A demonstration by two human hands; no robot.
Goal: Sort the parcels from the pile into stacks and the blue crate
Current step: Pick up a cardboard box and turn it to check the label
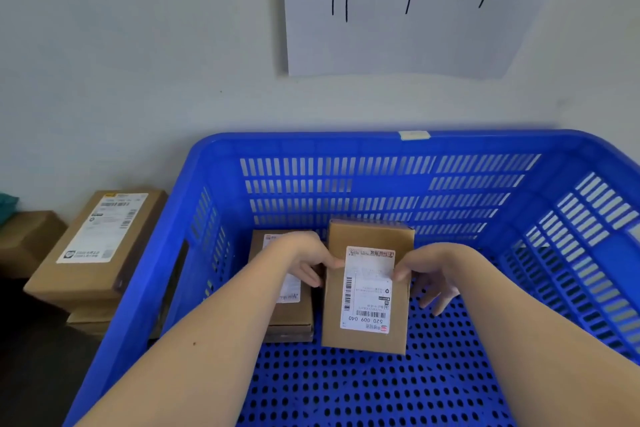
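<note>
A small brown cardboard parcel (367,333) with a white shipping label sits inside the blue crate (311,146), tilted slightly. My left hand (308,256) grips its left edge, thumb on the label. My right hand (429,270) holds its right edge, thumb on top and fingers curled beside it. Another brown labelled parcel (294,315) lies flat on the crate floor just left of it, partly hidden by my left hand and forearm.
Left of the crate, a stack of brown parcels (100,246) with a labelled box on top stands against the wall. A further brown box (27,239) lies at the far left. A paper sign (398,31) with handwriting hangs on the wall above the crate.
</note>
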